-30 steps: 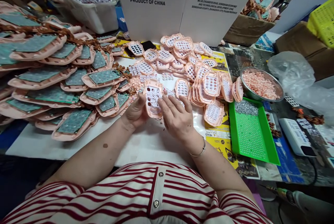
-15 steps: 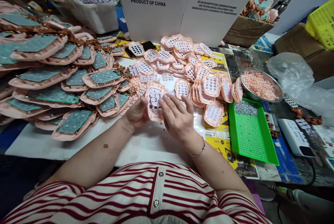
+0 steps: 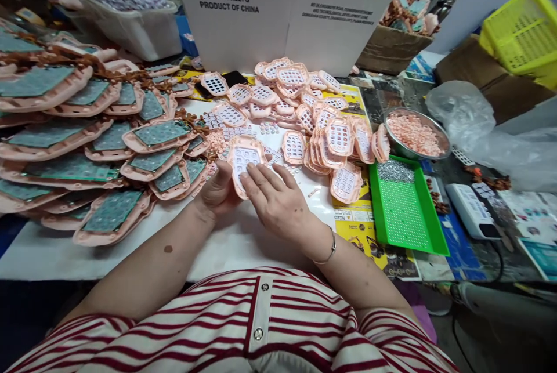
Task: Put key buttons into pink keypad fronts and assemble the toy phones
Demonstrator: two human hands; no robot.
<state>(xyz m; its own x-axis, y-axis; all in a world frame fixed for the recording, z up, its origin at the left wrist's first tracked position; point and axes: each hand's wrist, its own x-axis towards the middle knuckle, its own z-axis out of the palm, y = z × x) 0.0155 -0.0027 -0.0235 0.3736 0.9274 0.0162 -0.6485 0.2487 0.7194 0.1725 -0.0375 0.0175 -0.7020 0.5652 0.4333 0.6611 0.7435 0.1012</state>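
A pink plastic shell (image 3: pixel 246 155) with a white rubber keypad in its window is held up over the white board. My left hand (image 3: pixel 217 190) grips it along its left and lower edge, the thumb on the rim. Flat across its lower right part lie the outstretched fingers of my right hand (image 3: pixel 278 196), covering some of the keys. Just beyond are loose white key pieces (image 3: pixel 268 128) and small pink parts (image 3: pixel 216 142). To the right sits a similar shell (image 3: pixel 293 148) beside a heap of stacked shells (image 3: pixel 339 138).
Shells with green circuit boards (image 3: pixel 111 213) are piled at left. Rightward stand a metal bowl (image 3: pixel 444 152) of pink pieces and a green tray (image 3: pixel 411 216) with small metallic bits. A white carton (image 3: pixel 278 31) stands behind, with a white tub (image 3: pixel 152 33) to its left.
The view has swung slightly to the right. My right fingers have flattened out on the shell, and the shell faces me more, its keypad now looking evenly seated.
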